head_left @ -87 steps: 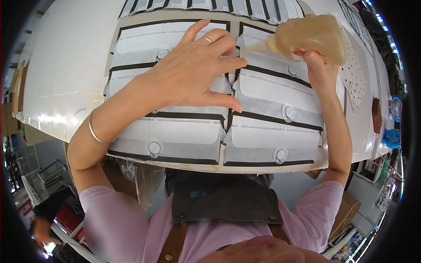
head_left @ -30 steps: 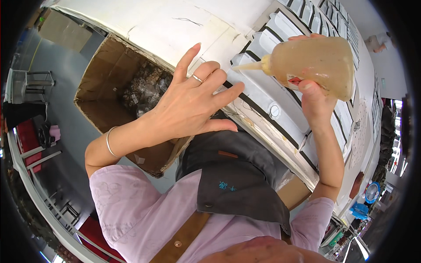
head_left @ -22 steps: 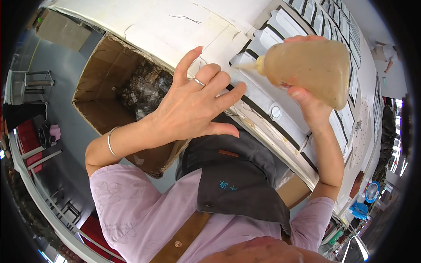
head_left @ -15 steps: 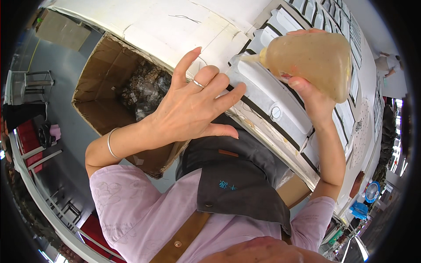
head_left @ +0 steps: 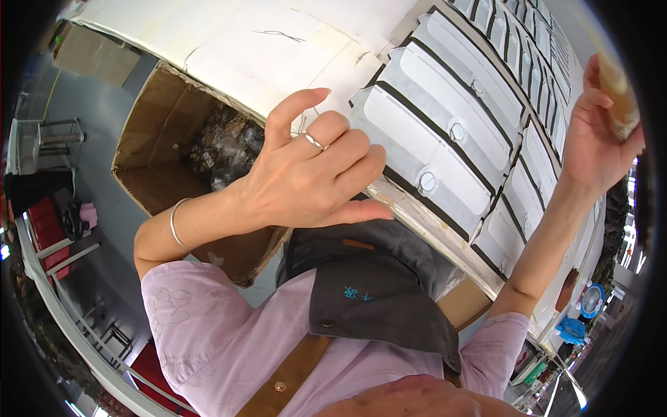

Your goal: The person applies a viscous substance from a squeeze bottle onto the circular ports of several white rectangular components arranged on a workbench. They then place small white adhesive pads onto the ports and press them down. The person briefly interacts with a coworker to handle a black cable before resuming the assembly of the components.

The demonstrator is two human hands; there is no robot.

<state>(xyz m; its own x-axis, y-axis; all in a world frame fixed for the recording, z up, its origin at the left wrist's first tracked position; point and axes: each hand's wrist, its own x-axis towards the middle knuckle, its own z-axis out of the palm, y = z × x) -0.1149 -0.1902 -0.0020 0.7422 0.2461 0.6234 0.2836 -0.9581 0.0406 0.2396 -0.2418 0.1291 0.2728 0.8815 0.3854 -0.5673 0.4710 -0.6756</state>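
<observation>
My hands are well apart. Left hand [head_left: 316, 170] empty, thumb and forefinger spread, over the near edge of the tabletop [head_left: 229, 48]. Right hand [head_left: 603, 153] clamped round the yellowish squeeze bottle [head_left: 618, 89], out at 2 o'clock, partly lost at the dark rim; can't tell where its nozzle points. Black-edged white panels [head_left: 434, 142] between, 1 to 2 o'clock. Cardboard box [head_left: 142, 174], 9 o'clock. Risks, my guess: too hard a squeeze could drip on panels; a careless left sweep could shift them.

Before you, panels [head_left: 417, 142] lie in rows on the counter [head_left: 229, 42], right of a wire [head_left: 278, 35]; a carton [head_left: 153, 125] stands at your left, scraps [head_left: 226, 149] inside.
</observation>
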